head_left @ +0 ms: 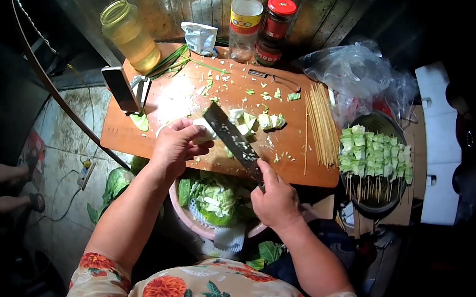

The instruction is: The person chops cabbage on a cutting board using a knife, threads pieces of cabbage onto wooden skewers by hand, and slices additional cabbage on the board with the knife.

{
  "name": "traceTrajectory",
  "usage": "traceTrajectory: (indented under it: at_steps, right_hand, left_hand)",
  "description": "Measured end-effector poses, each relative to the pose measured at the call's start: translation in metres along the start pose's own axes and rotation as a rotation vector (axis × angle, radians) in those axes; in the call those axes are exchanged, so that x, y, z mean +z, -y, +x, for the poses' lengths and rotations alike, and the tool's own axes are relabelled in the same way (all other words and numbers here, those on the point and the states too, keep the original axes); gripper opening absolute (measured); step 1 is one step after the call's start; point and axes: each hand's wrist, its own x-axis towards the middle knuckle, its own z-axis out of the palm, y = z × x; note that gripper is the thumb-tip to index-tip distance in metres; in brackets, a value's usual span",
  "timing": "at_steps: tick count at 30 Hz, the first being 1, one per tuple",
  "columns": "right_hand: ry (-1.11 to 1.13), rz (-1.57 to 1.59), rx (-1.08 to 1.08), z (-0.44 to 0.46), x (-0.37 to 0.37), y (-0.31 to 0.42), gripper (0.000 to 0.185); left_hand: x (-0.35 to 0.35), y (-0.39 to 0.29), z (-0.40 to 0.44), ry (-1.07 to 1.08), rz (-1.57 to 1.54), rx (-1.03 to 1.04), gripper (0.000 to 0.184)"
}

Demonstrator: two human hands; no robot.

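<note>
My right hand [277, 199] is closed around the handle of a cleaver [233, 139], whose dark blade is speckled with pale vegetable bits and slants up to the left. Close to the blade's far end, my left hand [178, 144] pinches a pale piece of cabbage [205, 131] above the board. Beyond the blade, cut cabbage chunks [271, 122] lie on the wooden board [184, 106], among scattered scraps. A peeler [275, 79] rests near the board's back edge. Below the board's front edge, a pink basin [184, 220] holds shredded cabbage [216, 201].
Bamboo skewers [319, 123] lie along the board's right side, beside a pan [370, 207] of skewered cabbage [375, 154]. A phone [120, 89] stands at left. Behind are a jar of yellow liquid [135, 41], a bottle [244, 24] and a red-lidded jar [279, 20]. Another person's feet [20, 202] show at left.
</note>
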Motion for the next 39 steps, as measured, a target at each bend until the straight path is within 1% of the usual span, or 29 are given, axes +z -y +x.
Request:
traceTrajectory:
  at_steps: [2,3,4,6,7,11,13,16,17,18,19,20,22,23,25,26,28,29,30,31,33,34,35,37,38,39]
  right_hand:
    - [-0.083,0.061,-0.117,-0.001,0.003,0.01,0.054]
    - [-0.104,0.042,-0.179,-0.002,0.006,0.01,0.056]
    - [-0.105,0.042,-0.176,-0.002,0.009,0.012,0.056]
    - [-0.163,0.054,-0.289,-0.002,0.012,0.016,0.059]
    - [-0.163,0.053,-0.288,-0.002,0.012,0.016,0.059]
    - [-0.116,-0.007,-0.247,0.0,0.01,0.018,0.061]
    - [-0.1,-0.046,-0.212,0.0,0.01,0.016,0.061]
    - [-0.077,-0.049,-0.181,-0.001,0.011,0.012,0.058]
    - [-0.078,-0.049,-0.178,0.0,0.012,0.009,0.058]
    - [-0.045,-0.079,-0.081,0.001,0.013,0.005,0.056]
    - [-0.012,-0.109,0.017,0.002,0.012,0.002,0.054]
    - [0.001,-0.047,0.081,0.003,0.009,-0.001,0.05]
    - [-0.106,0.072,0.02,0.0,0.011,-0.012,0.049]
    - [-0.107,0.069,0.016,0.001,0.01,-0.011,0.049]
    - [-0.18,0.175,-0.034,0.0,0.01,-0.008,0.042]
    - [-0.18,0.179,-0.031,0.001,0.009,-0.005,0.042]
    - [-0.098,0.286,0.016,0.004,0.004,0.0,0.031]
    - [-0.098,0.286,0.016,0.005,0.003,0.001,0.031]
    - [-0.084,0.308,0.037,0.005,0.002,0.003,0.027]
    - [-0.068,0.331,0.056,0.006,0.002,0.004,0.023]
    - [-0.037,0.353,0.069,0.006,0.009,0.0,0.025]
    - [-0.007,0.374,0.086,0.004,0.012,-0.001,0.027]
    - [-0.004,0.377,0.087,0.002,0.014,0.0,0.027]
    - [0.079,0.441,0.118,-0.001,0.018,0.002,0.031]
    - [0.078,0.444,0.119,-0.002,0.019,0.002,0.031]
    - [0.106,0.446,0.102,-0.004,0.02,0.002,0.034]
  left_hand:
    - [0.006,0.005,-0.001,0.074,0.048,0.058,0.015]
    - [0.009,0.01,-0.004,0.062,0.045,0.14,0.018]
    - [0.008,0.014,-0.005,0.091,-0.024,0.149,0.019]
    - [0.005,0.025,0.001,0.14,-0.024,0.22,0.022]
    - [0.004,0.025,0.0,0.18,-0.02,0.182,0.024]
    - [0.011,0.018,-0.006,0.222,0.019,0.166,0.024]
    - [0.013,0.015,-0.007,0.237,-0.022,0.048,0.022]
    - [0.01,0.017,-0.004,0.238,-0.033,0.057,0.019]
    - [0.008,0.015,-0.003,0.174,-0.02,0.026,0.019]
    - [0.003,0.012,-0.001,0.111,-0.008,-0.004,0.02]
    - [-0.004,0.005,0.0,0.125,0.007,-0.045,0.026]
    - [-0.006,0.001,0.001,0.102,0.021,-0.013,0.024]
    - [-0.009,-0.006,0.005,0.075,0.136,0.102,0.022]
    - [-0.009,-0.005,0.008,0.075,0.132,0.106,0.022]
    - [-0.013,0.003,0.017,0.072,0.345,0.199,0.022]
    - [-0.012,0.007,0.019,0.072,0.35,0.197,0.022]
    - [-0.011,0.019,0.02,0.013,0.848,0.394,0.021]
    - [-0.018,0.031,0.027,0.027,0.92,0.433,0.025]
    - [-0.016,0.037,0.025,0.011,1.121,0.555,0.028]
    - [-0.016,0.045,0.025,0.021,1.208,0.589,0.027]
    - [-0.015,0.06,0.029,0.0,1.387,0.621,0.023]
    - [-0.013,0.065,0.028,-0.002,1.389,0.617,0.023]
    - [-0.012,0.07,0.027,0.039,1.463,0.617,0.024]
    - [-0.014,0.079,0.025,0.141,1.585,0.599,0.028]
    - [-0.015,0.08,0.022,0.142,1.588,0.598,0.028]
    - [-0.013,0.08,0.017,0.153,1.526,0.603,0.028]
